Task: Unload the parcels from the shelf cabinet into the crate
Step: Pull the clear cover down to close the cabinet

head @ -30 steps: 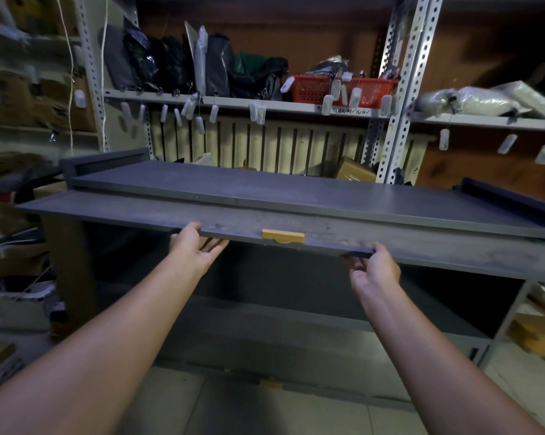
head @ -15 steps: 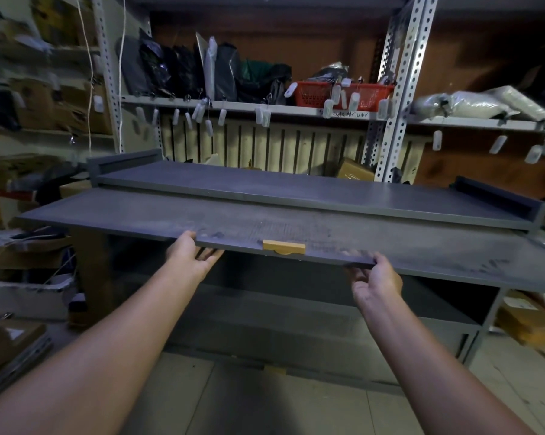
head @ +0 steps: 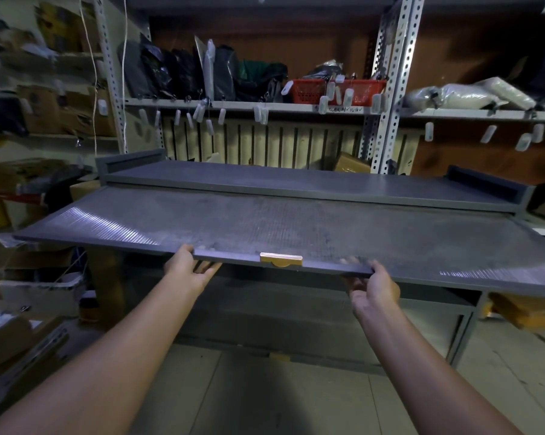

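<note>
A low grey shelf cabinet (head: 312, 183) stands in front of me. Its long grey flap door (head: 265, 224), with a yellow handle (head: 280, 259) at the middle of its front edge, is lifted to nearly level. My left hand (head: 186, 271) grips that edge left of the handle, thumb on top and fingers underneath. Right of the handle, my right hand (head: 374, 287) grips the same edge. The cabinet's inside (head: 280, 302) below the door is dark, and I see no parcels in it. A brown parcel (head: 351, 161) lies behind the cabinet.
Metal racking (head: 387, 89) behind holds dark bags, a red basket (head: 337, 89), white sacks and hanging tags. Cardboard boxes and clutter crowd the left side (head: 29, 309). Brown parcels (head: 528, 312) lie on the floor at the right. Tiled floor (head: 280, 394) lies between me and the cabinet.
The flap door has swung further up and out toward me, so more of its top face shows. Both hands kept their hold on its front edge.
</note>
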`<state>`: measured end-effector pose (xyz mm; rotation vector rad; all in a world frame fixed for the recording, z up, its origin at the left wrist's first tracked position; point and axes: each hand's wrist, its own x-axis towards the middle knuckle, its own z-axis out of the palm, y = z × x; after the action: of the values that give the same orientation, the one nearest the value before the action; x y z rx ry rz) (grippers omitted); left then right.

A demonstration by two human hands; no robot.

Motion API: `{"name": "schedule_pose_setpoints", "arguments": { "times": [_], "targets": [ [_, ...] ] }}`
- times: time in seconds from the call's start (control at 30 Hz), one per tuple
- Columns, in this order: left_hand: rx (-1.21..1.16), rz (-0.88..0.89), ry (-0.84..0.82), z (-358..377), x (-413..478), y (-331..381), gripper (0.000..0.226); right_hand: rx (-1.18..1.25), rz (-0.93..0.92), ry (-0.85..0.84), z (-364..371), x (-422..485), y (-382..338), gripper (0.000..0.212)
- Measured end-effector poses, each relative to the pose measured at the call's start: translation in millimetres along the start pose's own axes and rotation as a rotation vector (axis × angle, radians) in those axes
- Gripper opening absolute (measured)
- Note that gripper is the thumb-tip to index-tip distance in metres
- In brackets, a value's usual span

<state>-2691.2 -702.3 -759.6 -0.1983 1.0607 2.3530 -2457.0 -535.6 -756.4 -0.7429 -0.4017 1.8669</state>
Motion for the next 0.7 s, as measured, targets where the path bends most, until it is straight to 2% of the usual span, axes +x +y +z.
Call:
{"name": "schedule_pose_setpoints", "arguments": {
  "times": [0.2, 0.3, 0.47, 0.57, 0.7],
  "targets": [
    [0.037, 0.017, 0.013, -12, 6, -10, 0.028, -0.068, 0.008, 0.003, -14, 12, 11, 0.011],
    [0.060, 0.004, -0.008, -19, 9, -21, 0.016, -0.075, 0.033, -0.008, -24, 20, 18, 0.011],
    [0.066, -0.019, 0.030, -31, 31, -38, 0.028, -0.067, 0.091, -0.049, -37, 42, 40, 0.025],
    [0.088, -0.042, 0.060, -38, 54, -51, 0.030, -0.069, 0.112, -0.036, -46, 59, 53, 0.022],
    [0.102, -0.067, 0.088, -44, 82, -70, 0.021, -0.068, 0.118, -0.003, -56, 78, 68, 0.024]
  ]
}}
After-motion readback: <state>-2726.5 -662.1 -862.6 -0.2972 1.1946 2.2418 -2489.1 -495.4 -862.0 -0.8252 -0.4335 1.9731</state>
